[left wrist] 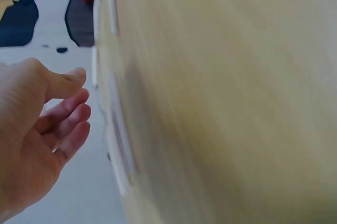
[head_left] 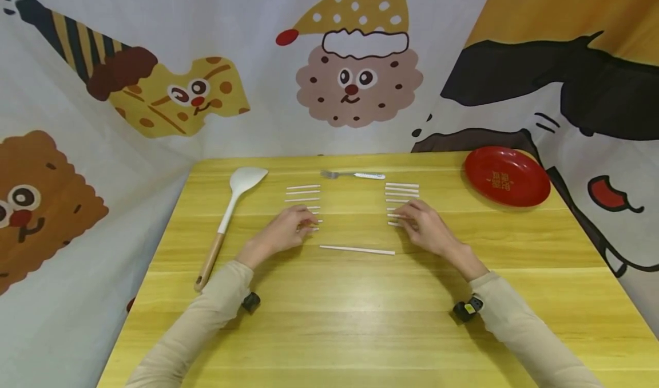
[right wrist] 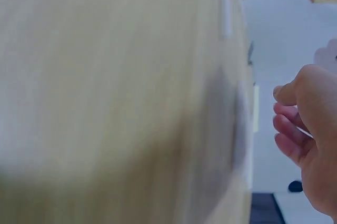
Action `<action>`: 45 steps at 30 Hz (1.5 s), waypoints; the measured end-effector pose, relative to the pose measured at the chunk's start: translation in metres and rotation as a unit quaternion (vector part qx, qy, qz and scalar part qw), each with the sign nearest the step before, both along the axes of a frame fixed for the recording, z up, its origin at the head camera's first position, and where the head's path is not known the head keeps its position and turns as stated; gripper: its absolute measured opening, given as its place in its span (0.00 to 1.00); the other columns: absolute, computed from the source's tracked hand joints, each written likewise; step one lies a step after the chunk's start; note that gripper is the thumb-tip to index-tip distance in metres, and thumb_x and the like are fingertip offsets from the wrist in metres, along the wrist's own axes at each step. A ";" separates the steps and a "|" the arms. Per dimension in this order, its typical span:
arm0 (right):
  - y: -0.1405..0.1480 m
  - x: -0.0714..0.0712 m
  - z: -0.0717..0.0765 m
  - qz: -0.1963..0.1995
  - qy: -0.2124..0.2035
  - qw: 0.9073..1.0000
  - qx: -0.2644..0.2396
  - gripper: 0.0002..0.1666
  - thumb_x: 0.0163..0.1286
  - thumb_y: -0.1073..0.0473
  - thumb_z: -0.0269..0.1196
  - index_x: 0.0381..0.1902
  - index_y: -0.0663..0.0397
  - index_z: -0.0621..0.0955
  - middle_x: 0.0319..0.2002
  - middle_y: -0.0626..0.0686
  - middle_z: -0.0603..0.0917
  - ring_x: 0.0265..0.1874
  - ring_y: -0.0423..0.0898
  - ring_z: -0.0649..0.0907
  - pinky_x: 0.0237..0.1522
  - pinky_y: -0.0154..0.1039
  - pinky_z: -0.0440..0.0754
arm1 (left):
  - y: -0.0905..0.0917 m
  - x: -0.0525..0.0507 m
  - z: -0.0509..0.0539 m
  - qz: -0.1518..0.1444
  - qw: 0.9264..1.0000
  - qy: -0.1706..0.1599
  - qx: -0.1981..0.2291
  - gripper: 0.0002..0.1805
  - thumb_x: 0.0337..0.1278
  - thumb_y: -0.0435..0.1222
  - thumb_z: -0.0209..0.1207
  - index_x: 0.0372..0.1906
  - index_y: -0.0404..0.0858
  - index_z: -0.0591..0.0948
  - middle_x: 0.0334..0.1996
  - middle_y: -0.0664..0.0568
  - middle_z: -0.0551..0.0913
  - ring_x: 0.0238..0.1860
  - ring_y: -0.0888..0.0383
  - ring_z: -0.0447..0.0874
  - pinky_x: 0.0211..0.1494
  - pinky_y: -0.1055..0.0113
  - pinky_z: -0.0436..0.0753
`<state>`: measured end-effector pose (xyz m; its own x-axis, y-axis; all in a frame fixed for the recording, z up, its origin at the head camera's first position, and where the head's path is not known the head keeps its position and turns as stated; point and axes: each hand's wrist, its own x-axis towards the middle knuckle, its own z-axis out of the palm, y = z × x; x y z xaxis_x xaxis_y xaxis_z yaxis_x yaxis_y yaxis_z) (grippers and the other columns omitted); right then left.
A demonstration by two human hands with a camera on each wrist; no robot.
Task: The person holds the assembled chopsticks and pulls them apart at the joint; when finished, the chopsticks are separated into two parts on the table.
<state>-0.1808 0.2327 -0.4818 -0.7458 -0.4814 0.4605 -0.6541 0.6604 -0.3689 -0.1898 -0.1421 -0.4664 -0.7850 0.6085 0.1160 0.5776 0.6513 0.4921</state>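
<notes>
In the head view, short white sticks lie in two columns, a left column [head_left: 303, 193] and a right column [head_left: 402, 191]. A longer white chopstick-like stick [head_left: 357, 250] lies crosswise nearer the front, between the hands. My left hand [head_left: 285, 229] hovers over the near end of the left column, its fingers loosely bent and hiding parts of the sticks. Over the near end of the right column is my right hand [head_left: 425, 228], thumb close to the fingertips. Both wrist views show nothing held. Sticks [left wrist: 122, 129] lie beyond the left fingers [left wrist: 73, 137].
A white spatula [head_left: 238, 189] with a wooden handle lies at the left. At the back is a fork [head_left: 352, 175] with a pale patterned handle. A red plate [head_left: 507, 176] stands at the back right. Printed cloth [head_left: 268, 125] hangs behind the wooden table [head_left: 350, 319].
</notes>
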 end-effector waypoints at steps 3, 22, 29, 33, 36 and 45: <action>-0.010 0.004 0.009 0.010 0.001 1.000 -0.012 0.14 0.60 0.70 0.72 0.45 0.62 0.86 0.39 0.55 0.83 0.40 0.52 0.86 0.40 0.46 0.88 | 0.010 0.004 0.008 -0.015 1.000 -0.005 0.001 0.11 0.67 0.32 0.63 0.51 0.37 0.86 0.44 0.50 0.84 0.45 0.57 0.84 0.51 0.63 0.85; -0.068 0.038 -0.003 0.086 -0.141 0.986 0.012 0.08 0.65 0.65 0.70 0.42 0.58 0.83 0.40 0.52 0.82 0.35 0.42 0.82 0.37 0.32 0.85 | 0.064 0.023 -0.001 -0.105 0.994 -0.029 -0.022 0.08 0.64 0.33 0.66 0.46 0.39 0.86 0.43 0.53 0.84 0.42 0.61 0.83 0.47 0.72 0.84; -0.072 0.038 -0.013 0.095 -0.131 0.987 0.011 0.04 0.66 0.67 0.68 0.37 0.58 0.83 0.33 0.49 0.80 0.31 0.38 0.78 0.32 0.29 0.80 | 0.070 0.025 -0.008 -0.105 0.993 -0.037 -0.030 0.06 0.64 0.29 0.64 0.43 0.40 0.87 0.41 0.53 0.84 0.40 0.61 0.82 0.44 0.73 0.82; -0.072 0.037 -0.015 0.103 -0.110 0.989 0.012 0.02 0.68 0.66 0.67 0.36 0.59 0.83 0.32 0.49 0.80 0.31 0.39 0.77 0.31 0.30 0.80 | 0.070 0.026 -0.008 -0.106 0.993 -0.035 -0.030 0.06 0.64 0.29 0.64 0.43 0.40 0.87 0.39 0.53 0.84 0.39 0.61 0.81 0.43 0.73 0.82; -0.073 0.038 -0.015 0.104 -0.097 0.990 0.012 0.03 0.69 0.66 0.67 0.36 0.60 0.82 0.33 0.49 0.80 0.31 0.40 0.78 0.32 0.31 0.80 | 0.069 0.026 -0.008 -0.099 0.994 -0.040 -0.029 0.06 0.66 0.31 0.63 0.44 0.40 0.87 0.39 0.54 0.83 0.38 0.63 0.80 0.42 0.74 0.81; -0.078 0.037 -0.008 0.105 -0.074 0.992 -0.011 0.06 0.69 0.72 0.63 0.42 0.63 0.77 0.36 0.51 0.79 0.33 0.40 0.78 0.35 0.29 0.83 | 0.064 0.024 0.006 -0.086 0.995 -0.042 0.029 0.06 0.68 0.30 0.61 0.44 0.36 0.86 0.38 0.51 0.85 0.34 0.63 0.79 0.38 0.73 0.81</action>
